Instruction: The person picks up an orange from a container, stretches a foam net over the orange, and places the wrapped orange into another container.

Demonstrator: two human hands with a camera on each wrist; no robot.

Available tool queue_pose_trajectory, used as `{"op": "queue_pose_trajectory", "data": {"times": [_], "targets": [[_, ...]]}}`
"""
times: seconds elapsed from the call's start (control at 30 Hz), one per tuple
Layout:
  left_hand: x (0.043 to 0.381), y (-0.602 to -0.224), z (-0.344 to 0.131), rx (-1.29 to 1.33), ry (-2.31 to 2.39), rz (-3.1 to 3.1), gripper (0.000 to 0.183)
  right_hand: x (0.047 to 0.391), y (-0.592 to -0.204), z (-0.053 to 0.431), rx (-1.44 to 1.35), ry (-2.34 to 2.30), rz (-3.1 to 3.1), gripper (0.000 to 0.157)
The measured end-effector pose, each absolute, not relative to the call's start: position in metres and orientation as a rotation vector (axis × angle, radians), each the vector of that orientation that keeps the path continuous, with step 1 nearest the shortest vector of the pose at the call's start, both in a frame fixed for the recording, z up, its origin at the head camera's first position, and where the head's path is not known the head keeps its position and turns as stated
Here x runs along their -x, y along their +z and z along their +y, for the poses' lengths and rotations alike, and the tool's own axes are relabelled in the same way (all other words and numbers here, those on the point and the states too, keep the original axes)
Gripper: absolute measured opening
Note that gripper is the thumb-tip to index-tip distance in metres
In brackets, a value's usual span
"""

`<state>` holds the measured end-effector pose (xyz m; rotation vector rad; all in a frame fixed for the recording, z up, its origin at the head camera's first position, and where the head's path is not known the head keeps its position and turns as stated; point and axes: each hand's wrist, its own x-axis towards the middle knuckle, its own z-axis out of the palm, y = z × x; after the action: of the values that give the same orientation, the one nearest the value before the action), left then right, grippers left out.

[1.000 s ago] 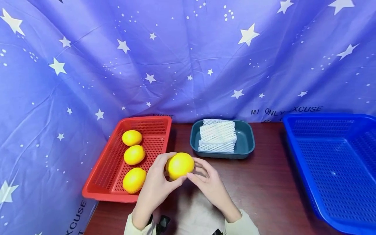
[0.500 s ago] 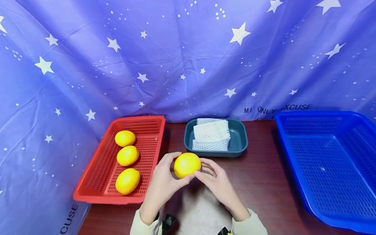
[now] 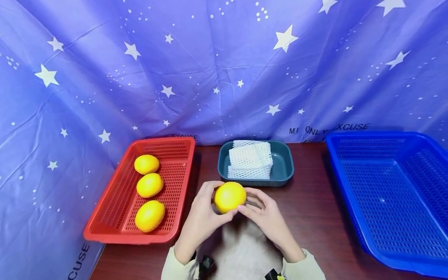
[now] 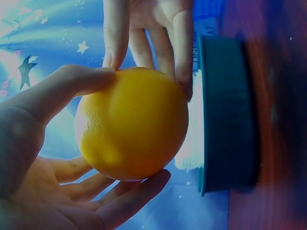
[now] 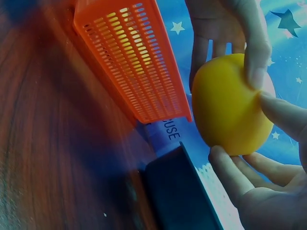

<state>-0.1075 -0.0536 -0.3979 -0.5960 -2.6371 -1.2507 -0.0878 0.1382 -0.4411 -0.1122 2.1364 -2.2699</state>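
A yellow lemon [image 3: 230, 197] is held up above the table between both hands. My left hand [image 3: 204, 217] grips it from the left, its thumb on the near side and its fingers curled round the far side. From the right, my right hand [image 3: 266, 215] pinches the same lemon between thumb and fingertips. In the left wrist view the lemon [image 4: 136, 124] shows a small nub at its lower left. The right wrist view has the lemon [image 5: 232, 105] with the fingers of both hands touching it.
At left stands a red perforated basket [image 3: 180, 194] with three more lemons [image 3: 149, 185] in a row. Behind the hands, a dark green tray [image 3: 282, 165] holds white foam net sleeves [image 3: 250, 159]. A blue perforated basket [image 3: 385, 202] stands at right. A starry curtain [image 3: 196, 58] hangs behind.
The view has shifted, so the baskets and tray sit further left in it. Both hands and the held lemon have moved right relative to them. The grip looks unchanged.
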Motion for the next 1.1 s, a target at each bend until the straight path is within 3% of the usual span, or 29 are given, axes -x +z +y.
{"op": "queue_pose_trajectory", "data": {"times": [0.47,0.77,0.97,1.1], "targets": [[0.115,-0.416,-0.038,0.657,-1.229,-2.711,0.072,0.090,-0.439,0.152,0.175,-2.189,2.348,0.057],[0.124,-0.440,-0.025,0.753,-1.215,-2.818,0.081,0.089,-0.443,0.158,0.373,-1.864,2.787,0.049],[0.122,-0.448,-0.020,0.762,-1.254,-2.835,0.083,0.087,-0.443,0.161,0.376,-1.793,2.863,0.042],[0.122,-0.452,-0.014,0.784,-1.273,-2.830,0.081,0.087,-0.443,0.163,0.310,-1.861,2.802,0.046]]}}
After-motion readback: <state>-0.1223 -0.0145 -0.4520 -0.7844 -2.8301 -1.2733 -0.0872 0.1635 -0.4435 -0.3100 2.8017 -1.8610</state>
